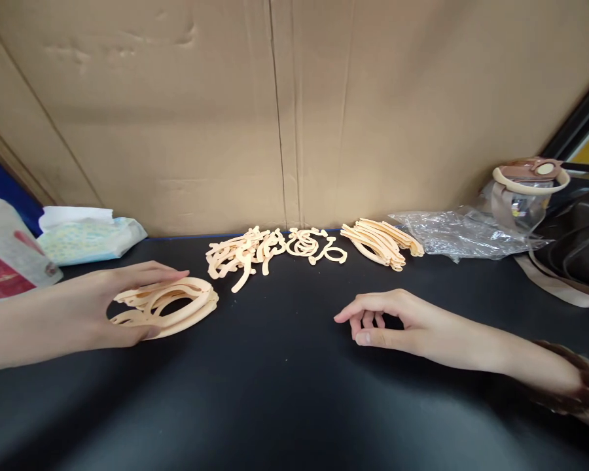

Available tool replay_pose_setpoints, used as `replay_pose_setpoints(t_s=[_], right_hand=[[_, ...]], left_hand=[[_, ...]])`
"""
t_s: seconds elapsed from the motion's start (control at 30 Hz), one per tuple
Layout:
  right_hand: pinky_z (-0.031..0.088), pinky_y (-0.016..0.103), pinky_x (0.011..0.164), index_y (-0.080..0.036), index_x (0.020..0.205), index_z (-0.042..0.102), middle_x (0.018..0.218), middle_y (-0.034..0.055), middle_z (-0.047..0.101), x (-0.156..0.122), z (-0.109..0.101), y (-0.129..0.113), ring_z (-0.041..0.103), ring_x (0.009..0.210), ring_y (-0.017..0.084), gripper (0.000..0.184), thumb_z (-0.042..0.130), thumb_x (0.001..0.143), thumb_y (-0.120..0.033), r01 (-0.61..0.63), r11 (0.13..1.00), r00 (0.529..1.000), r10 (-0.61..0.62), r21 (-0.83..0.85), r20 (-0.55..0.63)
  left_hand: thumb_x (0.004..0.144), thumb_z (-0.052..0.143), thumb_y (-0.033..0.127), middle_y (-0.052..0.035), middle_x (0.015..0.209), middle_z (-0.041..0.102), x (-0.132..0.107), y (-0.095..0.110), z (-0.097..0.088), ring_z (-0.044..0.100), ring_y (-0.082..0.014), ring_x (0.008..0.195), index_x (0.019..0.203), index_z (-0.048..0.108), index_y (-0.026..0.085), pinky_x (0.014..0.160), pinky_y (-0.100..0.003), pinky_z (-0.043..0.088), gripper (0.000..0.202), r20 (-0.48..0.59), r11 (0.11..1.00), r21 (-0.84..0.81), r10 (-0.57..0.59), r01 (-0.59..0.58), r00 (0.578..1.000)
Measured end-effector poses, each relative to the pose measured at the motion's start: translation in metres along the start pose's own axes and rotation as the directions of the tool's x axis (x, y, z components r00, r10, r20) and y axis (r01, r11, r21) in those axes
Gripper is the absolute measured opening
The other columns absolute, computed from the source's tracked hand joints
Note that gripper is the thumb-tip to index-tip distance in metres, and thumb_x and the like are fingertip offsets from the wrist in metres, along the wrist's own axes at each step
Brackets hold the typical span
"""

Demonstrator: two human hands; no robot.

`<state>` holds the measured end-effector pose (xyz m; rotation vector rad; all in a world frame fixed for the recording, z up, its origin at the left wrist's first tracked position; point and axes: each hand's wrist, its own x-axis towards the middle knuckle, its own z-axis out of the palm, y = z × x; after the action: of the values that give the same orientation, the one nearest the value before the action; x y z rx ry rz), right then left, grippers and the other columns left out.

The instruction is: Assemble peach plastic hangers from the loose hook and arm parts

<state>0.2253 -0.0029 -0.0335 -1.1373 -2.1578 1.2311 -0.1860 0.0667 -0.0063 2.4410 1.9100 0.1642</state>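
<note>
My left hand [122, 304] is closed around a stack of peach-coloured curved pieces [196, 314] at the left of the black table; thumb and fingers grip its near and far edges. To the right, my right hand [387, 320] hovers low over the table with bent fingers apart and nothing between them. Beyond the hands lie a loose heap of curved peach pieces [243, 252], a smaller group of ring-like and hooked pieces [307, 243], and a neat bundle of long curved strips [380, 242].
The black table [285, 405] ends at a cardboard wall [201, 118]. A tissue pack [93, 239] and a white and red package [10, 255] stand at left. Clear plastic wrap [471, 232], a bottle with a brown lid [525, 193] and a black bag [574, 235] are at right.
</note>
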Motion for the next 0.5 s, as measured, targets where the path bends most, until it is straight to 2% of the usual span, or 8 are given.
replay_pose_setpoints(t_s=[0.07,0.1,0.27,0.5], right_hand=[[0.044,0.024,0.073,-0.024,0.113,0.063,0.089,-0.0002,0.063,0.0002,0.0001,-0.0003,0.054,0.08,0.012,0.031,0.056,0.089,-0.044,-0.006,1.0,1.0,0.006,-0.003,-0.001],[0.044,0.024,0.073,-0.024,0.112,0.063,0.089,-0.0002,0.063,0.0003,0.0,-0.0006,0.054,0.08,0.012,0.031,0.056,0.089,-0.044,-0.008,1.0,1.0,0.008,-0.006,-0.001],[0.045,0.024,0.073,-0.023,0.112,0.063,0.089,0.0001,0.062,0.0001,-0.0002,-0.0026,0.054,0.079,0.012,0.032,0.056,0.089,-0.044,0.003,1.0,1.0,-0.003,-0.014,0.007],[0.045,0.025,0.073,-0.022,0.112,0.064,0.088,0.0008,0.062,0.0006,0.0007,-0.0032,0.054,0.079,0.013,0.033,0.055,0.089,-0.045,0.01,0.999,1.0,-0.01,-0.033,0.004]], left_hand=[[0.058,0.063,0.06,0.0042,0.129,0.059,0.0021,-0.0041,-0.0017,0.056,-0.0261,0.117,0.124,0.058,0.029,0.101,-0.029,0.041,0.074,0.123,0.998,-0.025,0.056,-0.053,0.991],[0.061,0.062,0.059,0.0044,0.131,0.058,0.0026,-0.0055,-0.0022,0.055,-0.026,0.118,0.127,0.056,0.029,0.1,-0.029,0.042,0.073,0.137,0.998,-0.029,0.067,-0.064,0.988],[0.066,0.06,0.054,0.0052,0.134,0.055,0.0006,-0.0054,-0.0017,0.053,-0.0255,0.121,0.128,0.055,0.031,0.103,-0.031,0.04,0.067,0.163,0.993,-0.034,0.114,-0.11,0.98],[0.066,0.06,0.052,0.007,0.138,0.052,-0.0054,0.0029,-0.0082,0.05,-0.0236,0.125,0.13,0.054,0.035,0.105,-0.03,0.038,0.067,0.193,0.996,-0.029,0.089,-0.085,0.977]])
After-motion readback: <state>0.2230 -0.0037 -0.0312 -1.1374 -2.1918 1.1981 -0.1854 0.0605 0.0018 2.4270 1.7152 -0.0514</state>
